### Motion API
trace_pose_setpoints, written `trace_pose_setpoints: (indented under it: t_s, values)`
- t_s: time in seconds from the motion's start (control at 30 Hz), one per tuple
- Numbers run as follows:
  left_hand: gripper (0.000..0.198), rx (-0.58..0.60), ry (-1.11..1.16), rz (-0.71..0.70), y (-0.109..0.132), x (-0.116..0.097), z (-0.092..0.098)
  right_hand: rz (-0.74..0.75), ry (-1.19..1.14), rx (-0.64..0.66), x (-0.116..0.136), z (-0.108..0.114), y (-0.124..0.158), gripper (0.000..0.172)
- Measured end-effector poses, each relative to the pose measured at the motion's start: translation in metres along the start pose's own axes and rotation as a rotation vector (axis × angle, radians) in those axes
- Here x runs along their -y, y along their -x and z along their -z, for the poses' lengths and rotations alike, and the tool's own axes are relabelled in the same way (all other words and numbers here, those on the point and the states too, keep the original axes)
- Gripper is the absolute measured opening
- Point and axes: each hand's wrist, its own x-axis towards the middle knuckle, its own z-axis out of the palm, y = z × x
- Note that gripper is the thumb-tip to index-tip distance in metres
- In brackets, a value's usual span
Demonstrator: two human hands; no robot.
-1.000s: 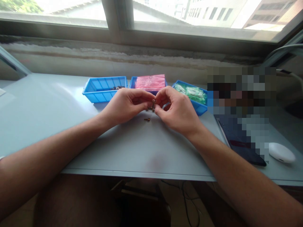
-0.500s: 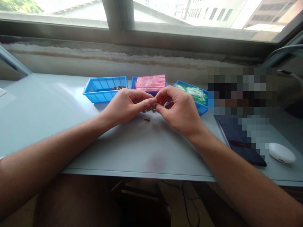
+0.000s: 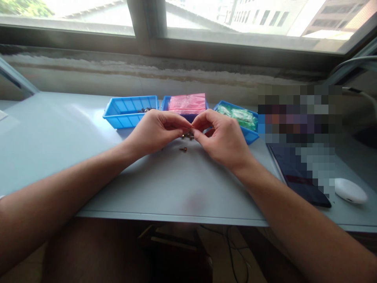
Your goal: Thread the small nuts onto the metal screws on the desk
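My left hand (image 3: 159,129) and my right hand (image 3: 222,131) meet above the table, fingertips pinched together. Whatever is between them is too small to make out. Under the fingertips lies a cluster of small brass-coloured screws (image 3: 188,136), partly covered by the hands. One more screw (image 3: 184,149) lies by itself a little nearer to me. Behind my left hand, a blue bin (image 3: 126,119) has small dark metal parts (image 3: 146,110) at its right end.
A blue bin (image 3: 165,103) with pink plastic bags (image 3: 187,103) stands at the back middle. Right of it, another blue bin (image 3: 250,136) holds green bags (image 3: 240,117). A dark tablet-like slab (image 3: 297,177) and a white rounded device (image 3: 350,190) lie at the right. The table edge (image 3: 176,218) runs in front.
My left thumb has drawn back a little from the right fingertips, so more of the screw cluster shows. The lone screw and the bins have stayed put.
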Motion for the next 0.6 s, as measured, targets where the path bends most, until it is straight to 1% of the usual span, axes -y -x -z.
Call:
trace_pose_setpoints:
  t_s: [0.2,0.3,0.37,0.47,0.6]
  values:
    - [0.023,0.021,0.145,0.017,0.0008,-0.0013,-0.0048,-0.003,-0.039,-0.005,-0.0036,-0.0024,0.0001,0.021]
    - [0.030,-0.004,0.164,0.046,0.0004,-0.0006,-0.0047,-0.013,-0.002,-0.003,-0.0033,-0.0031,0.0009,0.026]
    - [0.029,-0.023,0.127,0.049,0.0002,-0.0001,-0.0030,0.006,0.028,-0.003,-0.0024,-0.0028,0.0010,0.024]
    - [0.023,-0.005,0.018,0.035,0.0002,-0.0013,0.0005,0.034,0.037,-0.025,-0.0003,-0.0019,0.0006,0.018]
    - [0.027,0.027,-0.088,0.045,0.0009,-0.0059,0.0019,0.029,0.021,-0.055,0.0013,-0.0008,0.0000,0.013]
